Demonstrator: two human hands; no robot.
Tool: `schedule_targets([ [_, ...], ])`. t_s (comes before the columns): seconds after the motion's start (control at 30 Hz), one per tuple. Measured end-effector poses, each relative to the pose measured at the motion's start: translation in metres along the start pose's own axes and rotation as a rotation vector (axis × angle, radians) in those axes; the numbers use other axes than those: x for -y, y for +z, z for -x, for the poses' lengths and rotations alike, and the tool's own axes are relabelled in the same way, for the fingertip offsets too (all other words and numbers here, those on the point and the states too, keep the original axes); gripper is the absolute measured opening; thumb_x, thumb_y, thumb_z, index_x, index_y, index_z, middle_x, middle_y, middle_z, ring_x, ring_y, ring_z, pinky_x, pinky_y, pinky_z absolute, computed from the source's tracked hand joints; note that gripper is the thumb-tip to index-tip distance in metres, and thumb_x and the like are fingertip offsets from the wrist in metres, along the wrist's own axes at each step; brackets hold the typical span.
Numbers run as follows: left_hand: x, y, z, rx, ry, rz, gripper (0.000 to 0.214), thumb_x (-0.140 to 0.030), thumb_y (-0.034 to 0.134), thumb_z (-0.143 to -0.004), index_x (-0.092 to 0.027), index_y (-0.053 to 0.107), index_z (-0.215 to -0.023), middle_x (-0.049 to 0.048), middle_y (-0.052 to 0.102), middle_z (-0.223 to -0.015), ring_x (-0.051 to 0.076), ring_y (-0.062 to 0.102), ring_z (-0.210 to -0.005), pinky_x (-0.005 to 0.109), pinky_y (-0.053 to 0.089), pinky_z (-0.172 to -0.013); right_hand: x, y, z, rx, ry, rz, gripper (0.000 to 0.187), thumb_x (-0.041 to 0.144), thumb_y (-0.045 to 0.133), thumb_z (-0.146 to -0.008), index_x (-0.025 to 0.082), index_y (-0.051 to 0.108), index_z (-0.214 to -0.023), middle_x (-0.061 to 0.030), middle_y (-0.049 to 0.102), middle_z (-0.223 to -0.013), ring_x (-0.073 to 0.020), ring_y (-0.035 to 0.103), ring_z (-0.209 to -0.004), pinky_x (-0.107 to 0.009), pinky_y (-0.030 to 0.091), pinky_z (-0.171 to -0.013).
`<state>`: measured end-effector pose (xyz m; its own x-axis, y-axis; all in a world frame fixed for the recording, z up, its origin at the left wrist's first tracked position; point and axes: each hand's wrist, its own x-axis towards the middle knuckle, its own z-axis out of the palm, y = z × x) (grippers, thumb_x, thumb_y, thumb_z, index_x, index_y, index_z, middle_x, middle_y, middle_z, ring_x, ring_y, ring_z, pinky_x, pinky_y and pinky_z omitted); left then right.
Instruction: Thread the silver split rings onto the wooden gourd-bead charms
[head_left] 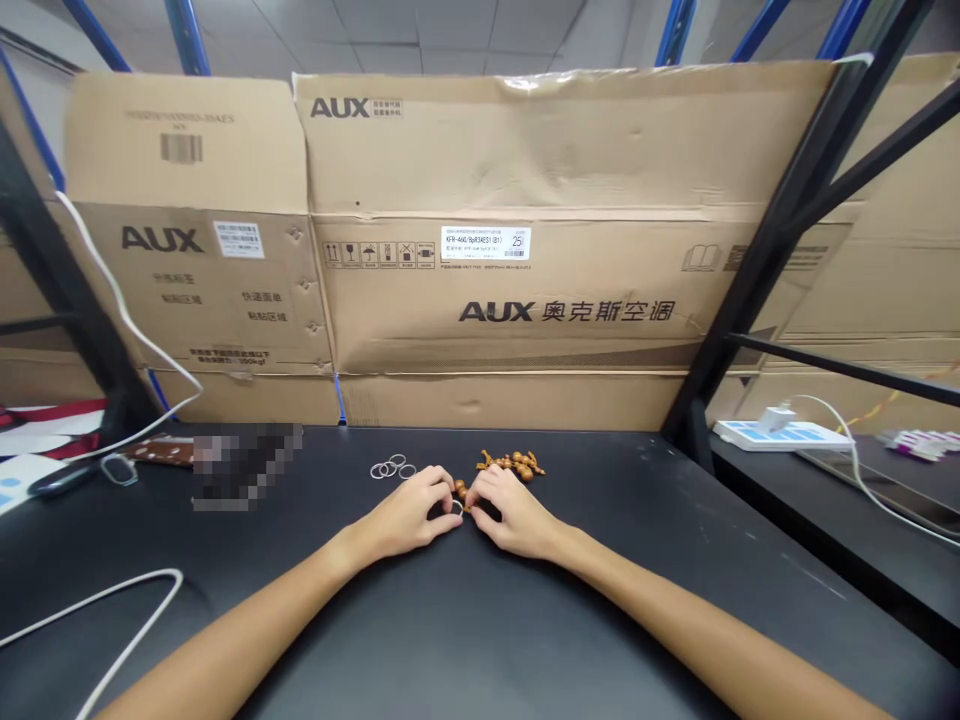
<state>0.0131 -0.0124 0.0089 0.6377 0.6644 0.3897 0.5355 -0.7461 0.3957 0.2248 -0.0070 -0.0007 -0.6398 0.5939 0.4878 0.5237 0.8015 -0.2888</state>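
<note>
My left hand pinches a silver split ring between thumb and fingers, low over the black table. Close against it, my right hand is closed at the fingertips on the cord of a small brown gourd pendant. The pendant shows between the two hands, partly covered by fingers. Whether its cord passes through the ring cannot be made out. Several more split rings lie loose beyond my left hand. Past my right hand sits a small pile of gourd pendants with orange-brown cords.
Large cardboard boxes form a wall behind the table. A black metal post rises at the right, near a white power strip. White cable curves across the left front, and a blurred dark object lies farther back.
</note>
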Motion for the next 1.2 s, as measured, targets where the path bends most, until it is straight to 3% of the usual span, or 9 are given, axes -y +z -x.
schedule_targets([
  [0.23,-0.003,0.0,-0.001,0.023,0.04,-0.104,0.014,-0.02,0.044,-0.092,-0.02,0.055,-0.084,0.0048,0.058,-0.091,0.018,0.053,-0.088,0.032,0.044,-0.082,-0.005,0.005,0.001,-0.008,0.001,-0.055,0.011,0.013,0.049,-0.085,0.021,0.057,-0.084,-0.0028,0.059,-0.079,-0.0188,0.051,-0.082,-0.033,0.042,-0.078],
  [0.4,-0.004,-0.003,0.0,0.029,0.03,-0.101,0.013,-0.023,0.045,-0.091,-0.02,0.054,-0.082,0.0038,0.058,-0.087,0.018,0.052,-0.083,0.031,0.043,-0.078,-0.01,0.008,0.001,-0.038,0.009,-0.046,0.016,0.012,0.046,-0.087,0.021,0.059,-0.089,-0.0044,0.06,-0.084,-0.0188,0.051,-0.082,-0.034,0.042,-0.08],
  [0.53,-0.002,-0.003,0.0,0.036,0.02,-0.077,0.012,-0.027,0.051,-0.089,-0.02,0.053,-0.079,0.0021,0.057,-0.084,0.017,0.051,-0.08,0.03,0.042,-0.075,-0.008,0.007,0.0,-0.022,0.021,-0.04,0.009,0.017,0.052,-0.087,0.021,0.06,-0.089,-0.0033,0.059,-0.081,-0.0185,0.051,-0.081,-0.034,0.042,-0.08],
  [0.77,0.001,0.001,-0.001,0.033,0.013,-0.093,0.015,-0.025,0.045,-0.092,-0.019,0.048,-0.079,0.0033,0.055,-0.085,0.018,0.049,-0.08,0.031,0.042,-0.076,-0.007,0.007,-0.001,-0.011,0.03,-0.029,0.005,0.021,0.053,-0.087,0.021,0.057,-0.085,-0.0035,0.057,-0.082,-0.0192,0.051,-0.082,-0.034,0.042,-0.079],
  [0.97,-0.002,0.003,-0.003,0.016,0.011,0.019,0.016,-0.02,0.037,-0.094,-0.019,0.047,-0.081,0.0034,0.053,-0.088,0.016,0.049,-0.08,0.029,0.042,-0.077,-0.007,0.007,0.0,-0.028,0.014,-0.008,0.01,0.017,0.047,-0.088,0.02,0.056,-0.083,-0.0043,0.055,-0.083,-0.0192,0.049,-0.082,-0.035,0.042,-0.079],
  [1.2,0.0,0.008,-0.006,-0.063,-0.047,0.135,0.022,-0.021,0.033,-0.095,-0.019,0.048,-0.081,0.0033,0.053,-0.087,0.015,0.05,-0.078,0.028,0.043,-0.076,-0.005,0.007,0.0,-0.015,-0.031,-0.007,0.005,0.019,0.053,-0.086,0.02,0.058,-0.086,-0.0047,0.053,-0.087,-0.0192,0.047,-0.084,-0.036,0.041,-0.081],
])
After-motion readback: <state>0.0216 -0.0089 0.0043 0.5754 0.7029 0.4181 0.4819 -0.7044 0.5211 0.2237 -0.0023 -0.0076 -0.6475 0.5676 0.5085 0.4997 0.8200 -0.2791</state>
